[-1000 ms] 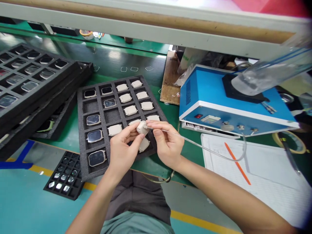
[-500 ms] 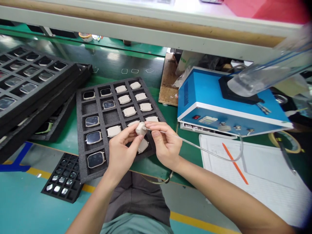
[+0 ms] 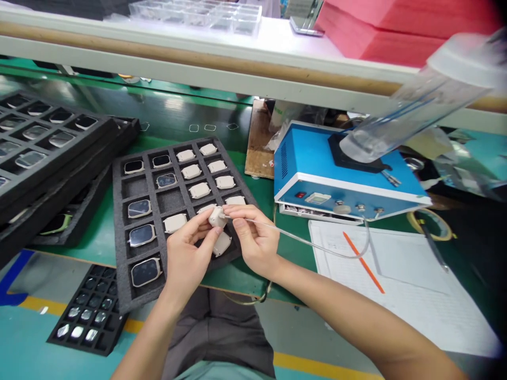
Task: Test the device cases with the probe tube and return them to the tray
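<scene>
My left hand (image 3: 189,252) pinches a small beige watch case (image 3: 217,217), tilted on edge, between thumb and fingers. Against its side, my right hand (image 3: 258,241) grips the end of a thin clear tube (image 3: 312,244); the tip is too small to make out. Both hands are above the near right part of a dark foam tray (image 3: 170,202). Its compartments hold beige watch cases (image 3: 199,190) on the right and watches with dark screens (image 3: 142,235) on the left. Two compartments show bare foam.
The tube runs to a blue machine (image 3: 293,190) with a clear cylinder (image 3: 368,132) on top. Papers (image 3: 325,264) with an orange strip (image 3: 362,263) lie at right, beside a tape roll (image 3: 432,224). Stacked foam trays (image 3: 79,153) stand left. A shelf edge (image 3: 198,66) crosses above.
The view has tilted up and shifted, showing more of the shelf and cylinder. Both hands keep their hold on the watch case and tube, with little other visible change.
</scene>
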A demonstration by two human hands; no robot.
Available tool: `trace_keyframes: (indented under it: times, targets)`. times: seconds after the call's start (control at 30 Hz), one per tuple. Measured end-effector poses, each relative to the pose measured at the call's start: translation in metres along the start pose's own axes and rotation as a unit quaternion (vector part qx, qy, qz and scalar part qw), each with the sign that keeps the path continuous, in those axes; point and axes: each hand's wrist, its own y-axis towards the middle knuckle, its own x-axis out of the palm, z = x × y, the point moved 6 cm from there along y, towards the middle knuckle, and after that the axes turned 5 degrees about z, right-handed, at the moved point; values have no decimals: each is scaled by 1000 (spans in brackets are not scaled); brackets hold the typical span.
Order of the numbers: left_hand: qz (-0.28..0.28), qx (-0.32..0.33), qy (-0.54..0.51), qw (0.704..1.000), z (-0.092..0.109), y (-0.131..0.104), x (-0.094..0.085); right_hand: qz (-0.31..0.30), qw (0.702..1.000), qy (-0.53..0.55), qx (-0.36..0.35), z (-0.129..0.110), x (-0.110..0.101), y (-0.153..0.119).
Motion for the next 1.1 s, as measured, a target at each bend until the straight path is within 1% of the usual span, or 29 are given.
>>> trace_keyframes:
  times: [0.27, 0.43, 1.1]
  targets:
    - [3, -2, 7, 1000, 0, 0, 0, 0, 1000, -1, 2, 0, 1, 1]
    - [3, 2, 3, 1000, 0, -1, -1, 4, 1000, 18, -1, -3, 0, 1]
    - [-1, -9, -6, 1000, 0, -1, 0, 1, 1000, 4, 3, -2, 0, 1]
